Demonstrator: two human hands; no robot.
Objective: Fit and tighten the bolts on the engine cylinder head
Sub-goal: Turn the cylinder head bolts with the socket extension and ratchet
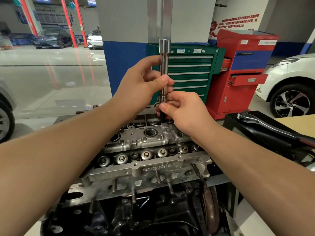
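The cylinder head (150, 150) sits bare on its engine block, and everything else is best placed from it: above its far edge the left hand (141, 84) pinches the shaft of a chrome extension bar (164, 65) between thumb and fingers, holding it upright, while just below, the right hand (180, 109) curls thumb and fingers round the socket (162, 99) at the bar's lower end, where a dark bit drops toward the head's far row of holes. The likeliest trouble is the tool going in off-line: with both grips light and high on the bar, a slight lean could leave the bit only partly seated on a bolt, so it slips or rounds the head, or a bolt started crooked could cross-thread. The socket could also part from the bar if it is not pushed fully home. Whether a bolt is under the bit at all cannot be told, since the right hand and the casting hide the tip. To the right of the head a ratchet handle (265, 126) lies on a black tray, its grip end cut off by the frame; behind the head stands a green tool cabinet (190, 72)
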